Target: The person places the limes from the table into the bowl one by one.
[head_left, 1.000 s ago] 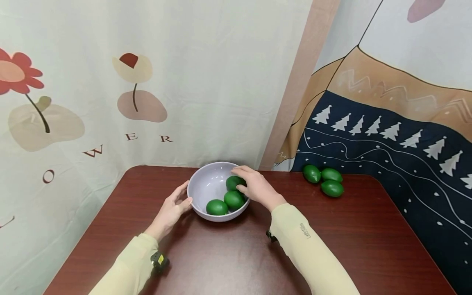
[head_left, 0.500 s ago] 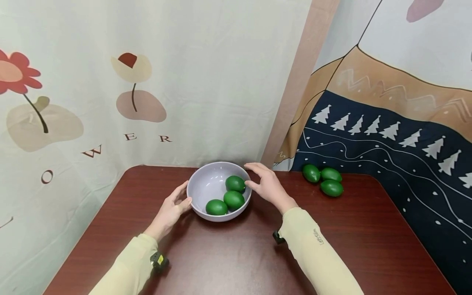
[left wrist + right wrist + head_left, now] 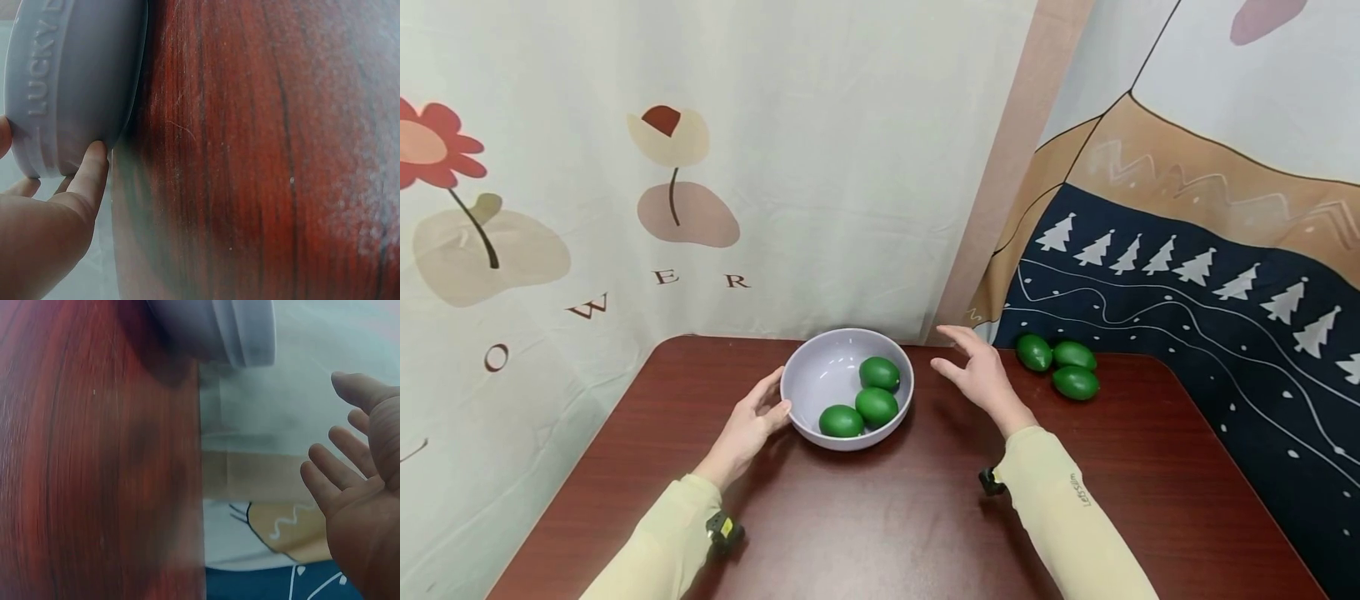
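A lavender bowl (image 3: 820, 379) stands on the table with three green limes (image 3: 877, 407) inside, grouped toward its right and near side. At the bowl's left side, my left hand (image 3: 747, 429) holds it, thumb at the rim and fingers along the outer wall. The left wrist view shows those fingertips (image 3: 95, 153) against the lower wall, beside raised lettering. My right hand (image 3: 983, 379) is held up right of the bowl, apart from it, fingers extended and nothing in them. In the right wrist view its palm and spread fingers (image 3: 325, 475) show bare.
Three more limes (image 3: 1075, 383) lie together at the table's back right corner, just right of my right hand. The reddish-brown table (image 3: 865, 533) ends at the back against a printed curtain (image 3: 850, 208). A small black device (image 3: 724, 532) is strapped to my left wrist.
My right hand has left the lime at the bowl's right side and moved right, out past the rim. The left hand, bowl and limes have stayed in place.
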A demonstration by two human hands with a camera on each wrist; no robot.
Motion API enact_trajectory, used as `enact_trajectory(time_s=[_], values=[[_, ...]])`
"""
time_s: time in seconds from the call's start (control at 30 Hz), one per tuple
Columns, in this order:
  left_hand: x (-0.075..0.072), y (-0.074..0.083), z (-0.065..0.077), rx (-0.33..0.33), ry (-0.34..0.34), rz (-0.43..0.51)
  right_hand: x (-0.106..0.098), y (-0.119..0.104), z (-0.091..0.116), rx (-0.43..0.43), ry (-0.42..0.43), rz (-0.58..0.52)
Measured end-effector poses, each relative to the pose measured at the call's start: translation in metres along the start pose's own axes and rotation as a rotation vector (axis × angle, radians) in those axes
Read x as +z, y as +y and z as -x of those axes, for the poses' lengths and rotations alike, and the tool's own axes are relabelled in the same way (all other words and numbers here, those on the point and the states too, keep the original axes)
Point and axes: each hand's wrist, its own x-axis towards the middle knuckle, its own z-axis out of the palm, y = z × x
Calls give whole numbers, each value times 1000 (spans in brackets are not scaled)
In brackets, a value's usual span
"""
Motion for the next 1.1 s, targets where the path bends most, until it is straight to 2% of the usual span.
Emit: enact_trajectory(time_s=[0.57, 1.1], values=[[0, -1, -1, 9, 2, 4, -32, 37, 15, 81, 118, -52], [0, -2, -2, 11, -3, 11, -62, 67, 35, 246, 199, 10]])
